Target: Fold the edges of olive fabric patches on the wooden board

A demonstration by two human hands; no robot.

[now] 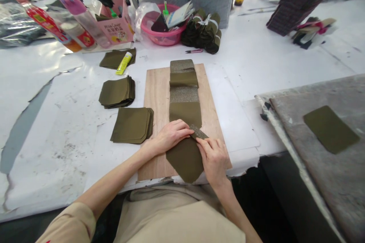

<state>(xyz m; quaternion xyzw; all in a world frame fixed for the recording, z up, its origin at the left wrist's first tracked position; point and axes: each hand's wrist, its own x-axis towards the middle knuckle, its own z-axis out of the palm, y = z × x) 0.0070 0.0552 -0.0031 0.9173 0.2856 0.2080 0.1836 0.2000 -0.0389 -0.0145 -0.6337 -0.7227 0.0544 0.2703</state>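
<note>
A dark olive fabric piece (185, 159) lies turned at an angle near the front of a wooden board (155, 95). Its far edge is folded over, showing a greyish speckled strip. My left hand (174, 135) has its fingers closed together on the left end of that fold. At the fold's right end, my right hand (213, 156) pinches the edge between thumb and fingers. Beyond my hands, several overlapping olive pieces (185, 114) run up the board, with speckled bands showing between them.
Left of the board sit two stacks of olive pieces (131, 125) and a yellow tube (124, 63) on more fabric. Behind are a pink basket (164, 38), tied olive bundles (203, 32), a pink box (115, 28) and bottles (40, 17). One olive piece (330, 129) lies on a grey surface at right.
</note>
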